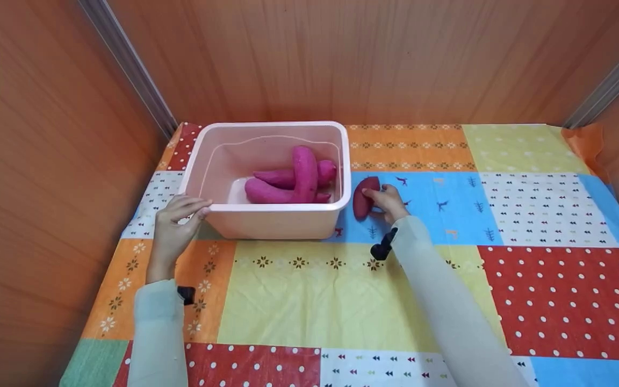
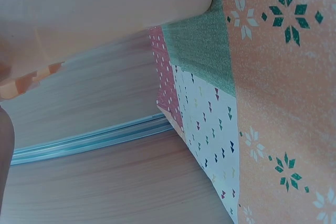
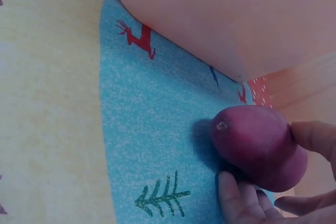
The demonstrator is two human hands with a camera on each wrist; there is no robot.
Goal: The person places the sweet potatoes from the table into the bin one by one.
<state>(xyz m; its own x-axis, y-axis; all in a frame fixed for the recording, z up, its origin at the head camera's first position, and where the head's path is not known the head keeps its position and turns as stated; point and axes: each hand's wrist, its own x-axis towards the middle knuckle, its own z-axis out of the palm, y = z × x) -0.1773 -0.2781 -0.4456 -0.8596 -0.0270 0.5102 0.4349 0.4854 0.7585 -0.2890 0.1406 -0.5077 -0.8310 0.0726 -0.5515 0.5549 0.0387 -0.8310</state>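
Observation:
In the head view my left hand [image 1: 174, 231] holds the near left corner of a pale pink plastic tub [image 1: 277, 223], fingers on the rim. Several purple-skinned sweet potatoes [image 1: 305, 172] lie piled in the tub's right half. To the right of the tub, my right hand [image 1: 387, 201] pinches another sweet potato [image 1: 365, 199] between thumb and fingers. The right wrist view shows this sweet potato [image 3: 257, 145] end-on, beside the tub wall [image 3: 210, 19] and over the blue cloth. Only a sliver of the left hand [image 2: 5, 145] appears in the left wrist view.
A patchwork-print cloth [image 1: 288, 301] covers the table. Wooden panels [image 1: 368, 59] rise behind it and at both sides, with metal strips [image 1: 132, 64] at the corners. Each wrist carries a small black device [image 1: 383, 246].

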